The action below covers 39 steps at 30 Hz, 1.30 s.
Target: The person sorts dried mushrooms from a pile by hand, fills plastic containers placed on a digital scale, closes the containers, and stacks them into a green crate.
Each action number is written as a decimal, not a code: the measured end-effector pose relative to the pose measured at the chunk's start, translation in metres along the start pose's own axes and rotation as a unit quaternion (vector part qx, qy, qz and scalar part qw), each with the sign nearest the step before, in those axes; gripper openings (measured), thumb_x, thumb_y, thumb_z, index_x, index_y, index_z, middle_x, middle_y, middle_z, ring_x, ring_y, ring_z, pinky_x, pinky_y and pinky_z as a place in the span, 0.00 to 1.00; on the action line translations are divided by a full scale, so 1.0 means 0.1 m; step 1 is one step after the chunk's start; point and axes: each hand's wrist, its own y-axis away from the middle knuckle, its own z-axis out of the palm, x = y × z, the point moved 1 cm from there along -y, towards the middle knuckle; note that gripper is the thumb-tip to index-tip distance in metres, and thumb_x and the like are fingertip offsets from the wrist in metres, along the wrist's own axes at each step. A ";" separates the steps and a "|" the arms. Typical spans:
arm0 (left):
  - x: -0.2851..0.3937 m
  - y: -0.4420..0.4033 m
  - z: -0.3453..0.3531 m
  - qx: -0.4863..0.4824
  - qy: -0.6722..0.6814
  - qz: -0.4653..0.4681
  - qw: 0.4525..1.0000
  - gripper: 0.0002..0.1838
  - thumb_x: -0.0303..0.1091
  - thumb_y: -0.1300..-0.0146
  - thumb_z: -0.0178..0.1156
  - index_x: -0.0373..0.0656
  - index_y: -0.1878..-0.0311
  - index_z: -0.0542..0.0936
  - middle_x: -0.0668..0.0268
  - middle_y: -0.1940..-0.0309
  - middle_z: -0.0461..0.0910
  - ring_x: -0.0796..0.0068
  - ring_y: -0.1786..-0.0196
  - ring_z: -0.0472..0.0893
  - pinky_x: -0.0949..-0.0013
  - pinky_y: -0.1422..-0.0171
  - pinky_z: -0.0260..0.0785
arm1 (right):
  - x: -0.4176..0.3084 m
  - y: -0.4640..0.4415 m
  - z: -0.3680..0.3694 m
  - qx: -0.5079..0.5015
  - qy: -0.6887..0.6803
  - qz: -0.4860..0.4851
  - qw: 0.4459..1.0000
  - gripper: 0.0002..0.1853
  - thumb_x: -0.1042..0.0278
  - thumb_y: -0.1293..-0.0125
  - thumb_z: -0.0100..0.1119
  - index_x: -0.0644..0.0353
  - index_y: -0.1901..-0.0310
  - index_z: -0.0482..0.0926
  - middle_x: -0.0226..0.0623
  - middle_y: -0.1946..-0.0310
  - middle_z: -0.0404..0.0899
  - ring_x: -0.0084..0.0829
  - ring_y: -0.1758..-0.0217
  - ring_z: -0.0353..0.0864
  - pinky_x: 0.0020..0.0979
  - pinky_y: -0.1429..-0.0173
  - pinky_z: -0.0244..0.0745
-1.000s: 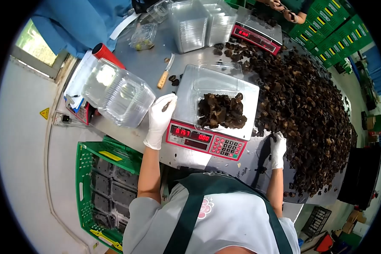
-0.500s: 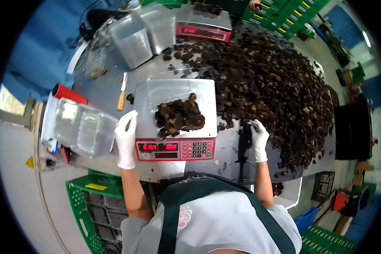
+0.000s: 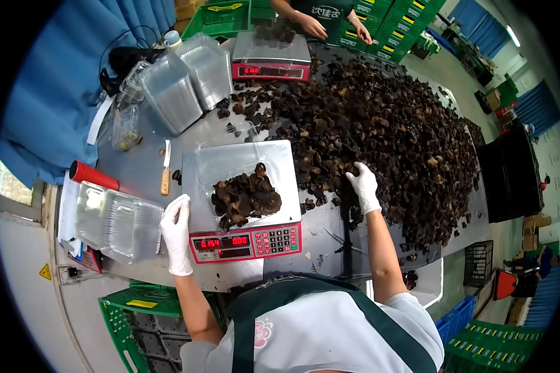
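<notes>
A heap of dark wood ear mushrooms point(image 3: 243, 198) lies in a clear plastic container on the silver pan of a red digital scale point(image 3: 246, 244), whose display reads 0.154. My left hand point(image 3: 177, 239), in a white glove, is beside the scale's left edge, its fingers pressed together with nothing visible in them. At the near edge of the large wood ear pile point(image 3: 379, 124), my gloved right hand point(image 3: 364, 188) reaches in with thumb and forefinger apart. Its other fingers are partly hidden.
A second scale point(image 3: 270, 59) with mushrooms stands at the back, near another person's hands point(image 3: 312, 26). Stacks of clear containers point(image 3: 171, 93) are at the back left. A knife point(image 3: 166, 168), a red cylinder point(image 3: 93, 175) and open clamshell boxes point(image 3: 118, 221) lie left of the scale.
My right hand has moved forward to the pile and its fingers have parted. My left hand stays beside the scale. The view has shifted, bringing more of the other person into sight.
</notes>
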 end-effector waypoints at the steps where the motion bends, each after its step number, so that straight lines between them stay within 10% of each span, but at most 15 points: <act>1: -0.01 0.01 -0.01 -0.002 -0.004 0.001 1.000 0.10 0.26 0.36 0.59 0.32 0.55 0.82 0.61 0.55 0.83 0.73 0.52 0.80 0.72 0.44 0.70 | -0.02 0.01 0.05 0.011 -0.026 0.008 1.000 0.19 0.60 0.47 0.69 0.53 0.53 0.81 0.41 0.58 0.84 0.43 0.55 0.83 0.38 0.51 0.77; 12: 0.04 0.05 0.00 -0.005 -0.003 0.007 1.000 0.10 0.26 0.37 0.59 0.32 0.55 0.82 0.59 0.56 0.83 0.71 0.52 0.81 0.71 0.44 0.70 | 0.02 0.14 -0.08 0.069 -0.290 0.046 0.953 0.08 0.71 0.40 0.63 0.63 0.61 0.84 0.34 0.68 0.86 0.21 0.66 0.82 0.24 0.57 0.76; 21: 0.00 0.06 0.04 -0.017 0.042 0.011 0.999 0.09 0.25 0.37 0.59 0.32 0.55 0.82 0.59 0.56 0.83 0.73 0.52 0.80 0.72 0.44 0.71 | 0.12 -0.02 0.18 -0.020 -0.062 0.007 0.998 0.22 0.70 0.50 0.70 0.60 0.50 0.81 0.48 0.58 0.84 0.37 0.53 0.84 0.32 0.49 0.78; 27: 0.07 0.12 -0.03 -0.006 0.020 0.011 1.000 0.09 0.27 0.37 0.60 0.33 0.56 0.82 0.59 0.57 0.84 0.72 0.54 0.81 0.71 0.45 0.71 | -0.08 0.02 -0.06 0.045 -0.148 -0.024 0.988 0.21 0.71 0.50 0.68 0.60 0.51 0.82 0.46 0.59 0.84 0.33 0.55 0.85 0.29 0.49 0.78; 31: 0.07 0.13 0.00 -0.013 0.016 0.020 1.000 0.09 0.27 0.37 0.60 0.34 0.55 0.82 0.59 0.57 0.84 0.71 0.54 0.82 0.71 0.46 0.71 | -0.28 -0.03 -0.23 -0.058 -0.474 -0.005 0.879 0.21 0.75 0.41 0.66 0.68 0.45 0.77 0.36 0.51 0.82 0.27 0.49 0.80 0.29 0.41 0.72; 39: 0.25 0.17 0.11 -0.010 0.032 0.080 0.996 0.10 0.25 0.37 0.60 0.35 0.53 0.81 0.61 0.57 0.84 0.76 0.55 0.81 0.73 0.48 0.73 | -1.50 0.28 -0.78 -0.135 -0.533 -0.073 0.832 0.22 0.73 0.39 0.66 0.67 0.43 0.76 0.36 0.49 0.80 0.25 0.48 0.78 0.27 0.42 0.71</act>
